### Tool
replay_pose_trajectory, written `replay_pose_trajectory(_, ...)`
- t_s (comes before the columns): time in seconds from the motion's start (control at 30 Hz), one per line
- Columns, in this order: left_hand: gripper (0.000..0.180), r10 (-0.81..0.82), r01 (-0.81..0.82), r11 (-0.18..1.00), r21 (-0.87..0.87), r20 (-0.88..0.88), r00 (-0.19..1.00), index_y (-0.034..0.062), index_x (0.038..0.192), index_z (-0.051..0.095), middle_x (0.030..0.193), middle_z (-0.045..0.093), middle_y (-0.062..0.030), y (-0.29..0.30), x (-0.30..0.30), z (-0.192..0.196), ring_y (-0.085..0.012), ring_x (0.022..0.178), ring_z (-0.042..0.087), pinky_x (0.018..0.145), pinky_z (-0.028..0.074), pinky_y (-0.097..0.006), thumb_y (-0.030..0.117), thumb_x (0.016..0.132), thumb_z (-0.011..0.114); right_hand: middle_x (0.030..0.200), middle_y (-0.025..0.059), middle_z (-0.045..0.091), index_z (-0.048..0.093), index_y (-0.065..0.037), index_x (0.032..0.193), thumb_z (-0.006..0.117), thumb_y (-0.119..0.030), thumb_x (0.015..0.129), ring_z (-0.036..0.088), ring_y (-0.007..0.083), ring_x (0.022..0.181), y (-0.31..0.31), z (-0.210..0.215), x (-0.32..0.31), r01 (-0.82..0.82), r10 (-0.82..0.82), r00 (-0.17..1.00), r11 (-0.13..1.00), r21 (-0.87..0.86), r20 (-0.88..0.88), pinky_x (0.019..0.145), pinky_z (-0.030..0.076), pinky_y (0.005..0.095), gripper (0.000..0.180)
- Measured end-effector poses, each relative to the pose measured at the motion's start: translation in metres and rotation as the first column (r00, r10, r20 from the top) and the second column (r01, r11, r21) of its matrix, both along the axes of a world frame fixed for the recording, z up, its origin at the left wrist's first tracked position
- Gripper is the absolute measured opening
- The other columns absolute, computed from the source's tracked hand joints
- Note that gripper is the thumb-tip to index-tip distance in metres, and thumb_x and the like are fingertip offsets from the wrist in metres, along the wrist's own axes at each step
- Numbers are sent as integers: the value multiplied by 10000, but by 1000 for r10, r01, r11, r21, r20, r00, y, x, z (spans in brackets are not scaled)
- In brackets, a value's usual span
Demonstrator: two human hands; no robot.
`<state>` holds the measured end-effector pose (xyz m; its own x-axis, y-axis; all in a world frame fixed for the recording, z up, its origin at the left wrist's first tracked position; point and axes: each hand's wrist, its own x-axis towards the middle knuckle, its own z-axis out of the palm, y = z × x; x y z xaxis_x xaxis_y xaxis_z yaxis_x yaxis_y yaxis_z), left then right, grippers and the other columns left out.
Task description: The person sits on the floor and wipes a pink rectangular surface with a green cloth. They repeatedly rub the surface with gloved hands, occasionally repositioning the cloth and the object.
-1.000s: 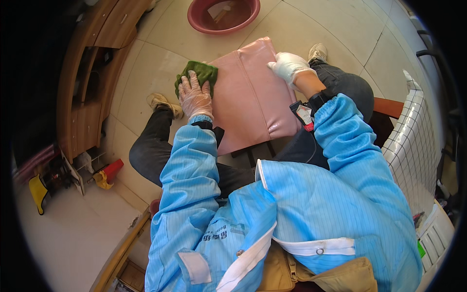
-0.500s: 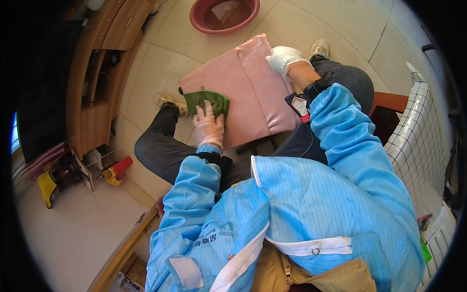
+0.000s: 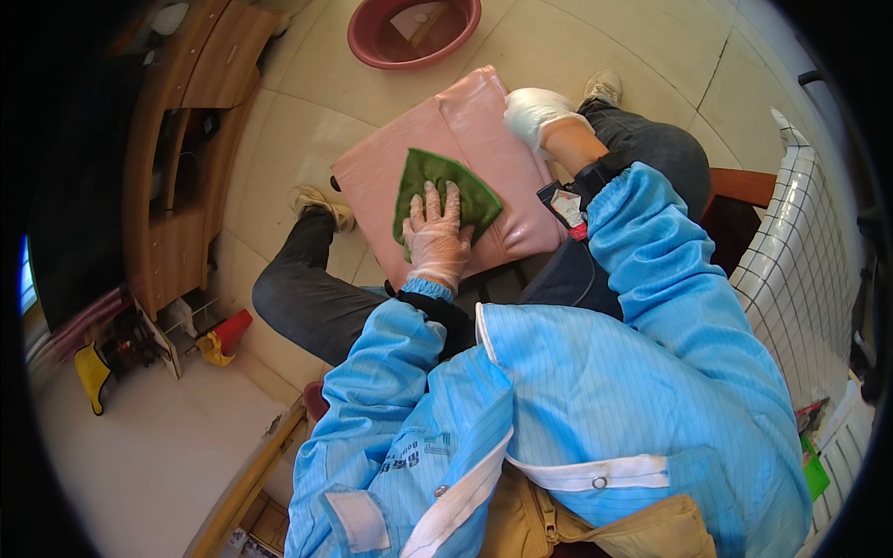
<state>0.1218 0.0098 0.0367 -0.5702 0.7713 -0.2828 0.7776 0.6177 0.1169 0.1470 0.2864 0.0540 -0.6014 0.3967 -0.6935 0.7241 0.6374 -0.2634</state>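
Between my knees is a boxy pink piece with a glossy, leather-like cover [image 3: 381, 149], a seam running across it; I cannot make out its exact kind. My left hand [image 3: 437, 244], in a thin clear glove, lies flat with fingers spread on a green cloth [image 3: 458, 191]. The cloth is spread over the pink surface near its middle, one corner pointing away from me. My right hand [image 3: 539, 118], in a white glove, is closed at the far right edge of the pink piece, its fingertips mostly hidden.
A dark red basin [image 3: 414, 63] holding liquid stands on the tiled floor beyond. Wooden drawers [image 3: 177, 246] line the left. At the right are a white grid-patterned sheet [image 3: 791, 232] and a reddish-brown wooden piece [image 3: 741, 186]. A red and yellow object [image 3: 223, 337] lies lower left.
My left hand and the green cloth have moved right, from the left edge of the pink piece to its middle, and the cloth is spread wider. My right hand stays at the edge.
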Motion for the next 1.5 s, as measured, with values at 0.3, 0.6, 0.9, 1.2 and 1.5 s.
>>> replay_pose_trajectory(0.3,763,114,-115,988,104,15,993,223,1538,335,1602,283,-154,41,-49,-14,-403,1442,291,1135,281,-544,370,875,684,1179,180,678,688,-111,1155,522,-197,881,650,378,1086,-2,25,5,5,2,997,996,91,-74,906,526,452,332)
replay_pose_trajectory(0.6,725,130,-123,980,154,-37,991,227,1547,329,1593,305,-154,62,-111,-33,-398,1442,297,1157,276,-512,468,922,606,1196,155,693,725,-109,1145,603,-191,841,664,399,1088,-2,16,4,63,-56,994,996,70,-98,898,523,523,338)
replay_pose_trajectory(0.9,698,179,-171,974,148,-43,983,172,1534,358,1566,328,-215,52,-146,-35,-418,1413,337,1175,277,-464,444,939,602,1169,175,685,697,-101,1148,537,-232,889,658,371,1072,-2,26,7,17,-14,999,998,68,-52,903,522,446,331)
replay_pose_trajectory(1.2,671,314,-318,939,129,51,948,187,1508,403,1562,339,-199,4,-121,-31,-393,1408,362,1162,327,-433,367,918,665,1158,187,683,700,-94,1137,548,-249,888,654,381,1076,-1,20,8,-50,59,995,993,110,-82,914,517,450,330)
replay_pose_trajectory(1.5,447,377,-967,251,-43,925,57,57,1346,576,1183,684,-118,-1,-160,-24,-239,969,672,827,545,-385,273,961,644,888,76,713,695,-77,1006,605,-474,943,672,235,783,-38,30,0,-16,-132,688,980,-196,-713,709,533,353,412)
